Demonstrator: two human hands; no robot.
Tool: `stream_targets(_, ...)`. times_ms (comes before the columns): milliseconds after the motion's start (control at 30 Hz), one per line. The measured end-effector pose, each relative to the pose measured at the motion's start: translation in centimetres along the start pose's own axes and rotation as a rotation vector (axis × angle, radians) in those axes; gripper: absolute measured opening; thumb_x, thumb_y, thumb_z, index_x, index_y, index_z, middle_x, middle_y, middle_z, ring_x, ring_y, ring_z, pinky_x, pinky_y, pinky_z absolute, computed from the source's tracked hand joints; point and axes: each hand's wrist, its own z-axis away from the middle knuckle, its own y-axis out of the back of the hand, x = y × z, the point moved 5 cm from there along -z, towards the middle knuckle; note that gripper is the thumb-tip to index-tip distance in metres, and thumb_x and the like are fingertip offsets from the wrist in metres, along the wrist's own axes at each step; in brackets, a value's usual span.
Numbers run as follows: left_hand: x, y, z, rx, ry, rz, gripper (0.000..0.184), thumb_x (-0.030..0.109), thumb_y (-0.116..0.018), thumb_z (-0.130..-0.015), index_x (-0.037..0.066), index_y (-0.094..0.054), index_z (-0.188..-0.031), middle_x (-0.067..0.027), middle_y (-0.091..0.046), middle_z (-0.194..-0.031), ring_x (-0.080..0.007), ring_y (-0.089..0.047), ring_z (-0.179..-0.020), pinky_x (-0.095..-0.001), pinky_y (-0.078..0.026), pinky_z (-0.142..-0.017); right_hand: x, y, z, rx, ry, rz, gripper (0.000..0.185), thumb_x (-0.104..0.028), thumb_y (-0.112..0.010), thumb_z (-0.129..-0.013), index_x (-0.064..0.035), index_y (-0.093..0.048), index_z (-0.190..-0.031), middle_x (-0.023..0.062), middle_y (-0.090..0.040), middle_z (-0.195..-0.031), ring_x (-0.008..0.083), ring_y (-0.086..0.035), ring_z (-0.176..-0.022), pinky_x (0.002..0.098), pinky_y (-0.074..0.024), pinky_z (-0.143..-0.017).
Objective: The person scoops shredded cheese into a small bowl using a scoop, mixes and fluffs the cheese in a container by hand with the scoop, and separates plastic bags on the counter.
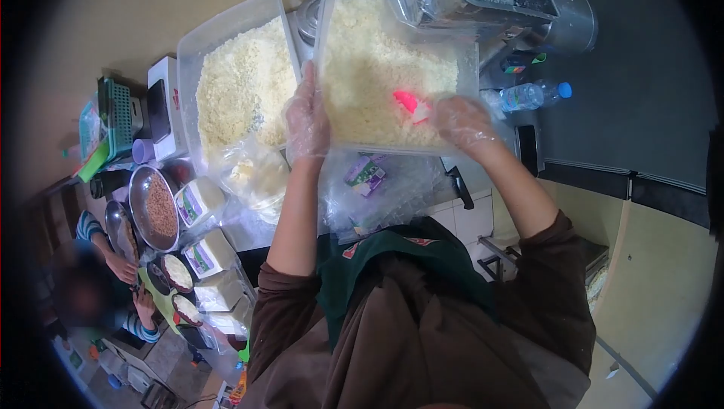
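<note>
Grated cheese (362, 70) fills a clear plastic tub (323, 24) in front of me. My left hand (308, 119), in a clear plastic glove, grips this tub's left wall. My gloved right hand (460, 122) is closed round the handle end of a pink scoop (409, 103), whose blade rests in the cheese near the tub's lower right. The handle itself is hidden by my fingers. To the left stands a second tub (188, 55) of grated cheese. A plastic bag (253, 175) with pale contents sits at its near end.
A metal grater machine (483, 2) overhangs the tub's far right corner. A water bottle (528, 96) lies to the right. Wrapped blocks (204, 254) and a steel bowl (154, 209) stand on the left, where another person's hands (132, 281) work. Plastic wrappers (369, 183) lie near me.
</note>
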Motion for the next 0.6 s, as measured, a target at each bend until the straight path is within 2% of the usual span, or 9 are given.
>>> stream_targets(67, 0.1, -0.1, 0.1, -0.014, -0.004, 0.015, 0.051, -0.003, -0.045, -0.087, 0.005, -0.044, -0.138, -0.0263, -0.058, -0.121, -0.0313, -0.060, -0.111, -0.0340, -0.043, -0.094, -2.5, -0.3, -0.8, -0.100, 0.091, 0.027, 0.015, -0.018, -0.054, -0.083, -0.0076, -0.065, -0.084, 0.0174, -0.063, -0.084, 0.0326, -0.062, -0.087, 0.0382, -0.0492, -0.077)
stream_targets(133, 0.6, -0.1, 0.3, -0.038, -0.054, -0.027, 0.055, -0.007, -0.042, -0.086, 0.005, -0.041, -0.140, -0.0258, -0.055, -0.126, -0.0324, -0.056, -0.116, -0.0346, -0.041, -0.097, -4.0, -0.8, -2.2, -0.346, -0.408, -0.322, 0.028, -0.027, -0.058, -0.085, -0.0022, -0.068, -0.092, 0.0175, -0.064, -0.080, 0.0327, -0.065, -0.081, 0.0417, -0.0515, -0.071)
stream_targets(167, 0.9, -0.1, 0.4, -0.042, -0.050, -0.029, 0.055, -0.007, -0.042, -0.086, 0.005, -0.041, -0.140, -0.0258, -0.055, -0.126, -0.0324, -0.056, -0.116, -0.0346, -0.041, -0.097, -4.1, -4.7, -3.1, -0.350, -0.409, -0.324, 0.028, -0.027, -0.058, -0.085, -0.0022, -0.068, -0.092, 0.0175, -0.064, -0.080, 0.0327, -0.065, -0.081, 0.0417, -0.0515, -0.071)
stream_targets(233, 1.1, -0.1, 0.6, -0.047, -0.066, -0.039, 0.057, -0.010, -0.039, -0.085, 0.004, -0.039, -0.140, -0.0257, -0.052, -0.130, -0.0333, -0.053, -0.120, -0.0350, -0.039, -0.100, -6.9, -10.8, -5.5, -0.261, 0.058, -0.360, 0.036, -0.033, -0.060, -0.085, 0.0019, -0.066, -0.092, 0.0187, -0.064, -0.078, 0.0348, -0.064, -0.077, 0.0410, -0.0510, -0.067)
stream_targets(333, 0.9, 0.3, 0.6, -0.048, -0.124, -0.020, 0.058, -0.011, -0.039, -0.084, 0.003, -0.039, -0.141, -0.0253, -0.050, -0.133, -0.0338, -0.051, -0.123, -0.0354, -0.038, -0.101, -6.4, -9.6, -5.8, -0.464, -0.311, -0.822, 0.035, -0.031, -0.058, -0.086, 0.0027, -0.065, -0.089, 0.0203, -0.065, -0.078, 0.0337, -0.065, -0.075, 0.0415, -0.0501, -0.065)
stream_targets(433, 0.7, 0.2, 0.4, -0.067, -0.083, 0.022, 0.056, -0.010, -0.039, -0.086, 0.003, -0.039, -0.140, -0.0246, -0.051, -0.132, -0.0326, -0.051, -0.123, -0.0344, -0.037, -0.102, -5.2, -5.5, -4.7, -0.554, -0.330, -1.100, 0.029, -0.026, -0.055, -0.085, 0.0005, -0.065, -0.089, 0.0195, -0.065, -0.078, 0.0340, -0.064, -0.069, 0.0430, -0.0489, -0.061)
stream_targets(467, 0.8, 0.2, 0.3, -0.067, -0.083, 0.024, 0.056, -0.010, -0.039, -0.086, 0.003, -0.039, -0.140, -0.0246, -0.051, -0.132, -0.0326, -0.051, -0.123, -0.0344, -0.037, -0.102, -4.6, -5.2, -4.5, -0.554, -0.331, -1.097, 0.029, -0.026, -0.055, -0.085, 0.0005, -0.065, -0.089, 0.0195, -0.065, -0.078, 0.0340, -0.064, -0.069, 0.0430, -0.0489, -0.061)
stream_targets(533, 0.7, 0.0, 0.2, -0.061, -0.024, 0.012, 0.052, -0.008, -0.039, -0.089, 0.003, -0.040, -0.140, -0.0239, -0.050, -0.133, -0.0306, -0.050, -0.124, -0.0327, -0.037, -0.102, -2.5, -2.2, -4.7, -0.002, -0.232, -0.444, 0.026, -0.025, -0.055, -0.086, -0.0040, -0.065, -0.097, 0.0171, -0.064, -0.073, 0.0334, -0.063, -0.065, 0.0442, -0.0494, -0.060)
stream_targets(600, 0.3, -0.1, 0.1, -0.058, -0.043, 0.042, 0.050, -0.006, -0.039, -0.090, 0.003, -0.040, -0.140, -0.0237, -0.050, -0.133, -0.0300, -0.050, -0.124, -0.0319, -0.037, -0.102, -2.4, 1.7, -3.8, 0.051, -0.242, -0.235, 0.027, -0.025, -0.055, -0.087, -0.0045, -0.063, -0.101, 0.0167, -0.064, -0.073, 0.0343, -0.063, -0.065, 0.0450, -0.0498, -0.061)
